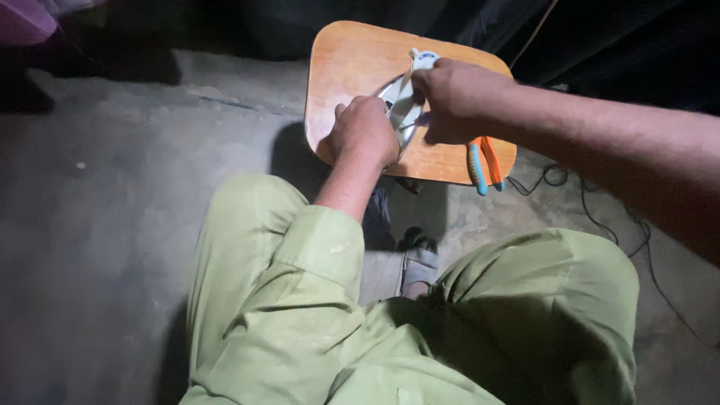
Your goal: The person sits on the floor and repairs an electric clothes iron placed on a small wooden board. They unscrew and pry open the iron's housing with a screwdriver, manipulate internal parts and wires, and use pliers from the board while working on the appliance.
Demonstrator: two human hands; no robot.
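A small white and silver appliance, shaped like a clothes iron (403,103), lies on a low wooden stool (352,52). My left hand (364,133) grips its near side. My right hand (455,99) closes over its far side from above. Much of the appliance is hidden under both hands. A pair of pliers with orange and blue handles (484,163) lies on the stool's right front corner, just below my right hand.
The stool stands on a grey concrete floor (112,195). Black cables (592,202) trail on the floor to the right. My knees in green trousers (300,300) fill the foreground, with a sandalled foot (420,259) between them. Dark objects line the back.
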